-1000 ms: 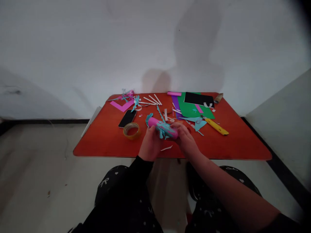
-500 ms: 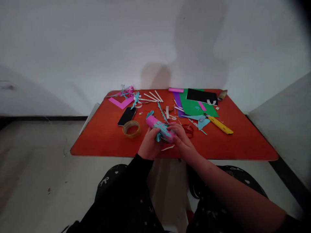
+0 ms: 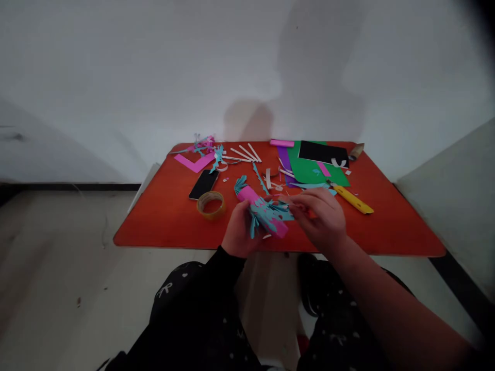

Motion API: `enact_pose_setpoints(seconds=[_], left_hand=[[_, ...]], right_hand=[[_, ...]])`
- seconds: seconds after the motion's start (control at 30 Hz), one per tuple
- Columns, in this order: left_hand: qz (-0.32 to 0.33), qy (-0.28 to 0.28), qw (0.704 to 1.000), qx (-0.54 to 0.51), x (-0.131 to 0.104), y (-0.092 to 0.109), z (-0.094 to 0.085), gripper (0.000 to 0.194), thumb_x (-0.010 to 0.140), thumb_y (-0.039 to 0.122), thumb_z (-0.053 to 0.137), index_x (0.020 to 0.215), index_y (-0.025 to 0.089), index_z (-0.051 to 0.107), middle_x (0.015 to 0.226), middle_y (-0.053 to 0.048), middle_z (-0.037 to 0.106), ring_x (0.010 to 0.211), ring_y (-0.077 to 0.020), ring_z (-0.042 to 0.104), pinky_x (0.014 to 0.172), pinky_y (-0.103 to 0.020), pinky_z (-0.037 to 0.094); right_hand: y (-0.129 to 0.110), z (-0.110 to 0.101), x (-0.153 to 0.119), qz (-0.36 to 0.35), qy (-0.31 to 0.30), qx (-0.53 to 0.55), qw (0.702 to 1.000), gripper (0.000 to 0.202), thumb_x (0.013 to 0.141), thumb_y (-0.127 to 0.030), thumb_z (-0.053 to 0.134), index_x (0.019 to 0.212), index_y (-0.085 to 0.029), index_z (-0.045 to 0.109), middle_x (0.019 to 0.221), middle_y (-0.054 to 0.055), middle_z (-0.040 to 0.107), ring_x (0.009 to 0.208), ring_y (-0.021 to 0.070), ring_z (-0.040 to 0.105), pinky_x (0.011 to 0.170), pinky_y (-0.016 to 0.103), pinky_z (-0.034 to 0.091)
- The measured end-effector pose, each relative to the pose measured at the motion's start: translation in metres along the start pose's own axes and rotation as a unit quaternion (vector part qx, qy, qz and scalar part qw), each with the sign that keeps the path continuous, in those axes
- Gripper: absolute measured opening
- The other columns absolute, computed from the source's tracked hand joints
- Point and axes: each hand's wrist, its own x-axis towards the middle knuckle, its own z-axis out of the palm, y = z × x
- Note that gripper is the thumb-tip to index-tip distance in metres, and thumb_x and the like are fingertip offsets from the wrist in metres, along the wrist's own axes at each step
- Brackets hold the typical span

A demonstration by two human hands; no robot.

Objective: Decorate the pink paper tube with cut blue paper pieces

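Note:
A pink paper roll [image 3: 249, 194] trimmed with fringed light-blue paper lies tilted in my left hand [image 3: 238, 232], above the table's front edge. The fingers of that hand wrap its lower left side. To its right, my right hand [image 3: 323, 214] has its fingertips pinched beside the roll's blue fringe; what they pinch is too small to make out. Left of my left hand sits a roll of tape [image 3: 211, 205], and a dark phone [image 3: 204, 184] lies behind the tape.
On the red table [image 3: 154, 221] are a yellow cutter [image 3: 353, 200], a green sheet [image 3: 305, 170], a black sheet [image 3: 324, 153], several white paper sticks [image 3: 246, 153], pink paper [image 3: 195, 163] and blue scraps [image 3: 260, 178]. A wall stands behind.
My right hand has come off the pink and blue roll and moved right. More of the roll and its blue fringe shows, still in my left hand.

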Motion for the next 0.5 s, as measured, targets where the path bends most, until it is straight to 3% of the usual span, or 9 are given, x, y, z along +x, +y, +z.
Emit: enact_pose_setpoints(seconds=[0.1, 0.3, 0.5], left_hand=[[0.028, 0.0, 0.999, 0.021, 0.004, -0.006, 0.0, 0.041, 0.088, 0.05, 0.057, 0.107, 0.017, 0.072, 0.112, -0.012, 0.079, 0.123, -0.0325, 0.069, 0.101, -0.045, 0.058], [0.08, 0.0, 0.993, 0.081, 0.0, -0.012, 0.001, 0.028, 0.089, 0.044, 0.06, 0.104, 0.023, 0.071, 0.11, -0.007, 0.079, 0.127, -0.0282, 0.067, 0.104, -0.043, 0.057], [0.037, -0.024, 0.998, 0.041, -0.003, -0.012, 0.006, 0.037, 0.091, 0.049, 0.056, 0.107, 0.02, 0.073, 0.108, -0.008, 0.08, 0.119, -0.0304, 0.071, 0.104, -0.046, 0.057]], right_hand=[[-0.006, 0.003, -0.002, -0.1, -0.008, -0.044, 0.994, 0.018, 0.092, -0.022, 0.071, 0.106, -0.031, 0.077, 0.093, 0.006, 0.077, 0.082, 0.0233, 0.069, 0.076, 0.041, 0.055], [-0.008, 0.007, -0.008, -0.097, -0.084, -0.05, 0.99, 0.02, 0.096, -0.027, 0.067, 0.107, -0.039, 0.079, 0.099, 0.003, 0.08, 0.088, 0.0228, 0.07, 0.08, 0.04, 0.055], [-0.008, 0.008, -0.008, -0.148, -0.08, -0.065, 0.984, 0.025, 0.097, -0.024, 0.066, 0.111, -0.04, 0.077, 0.099, 0.001, 0.079, 0.089, 0.0206, 0.069, 0.079, 0.037, 0.053]])
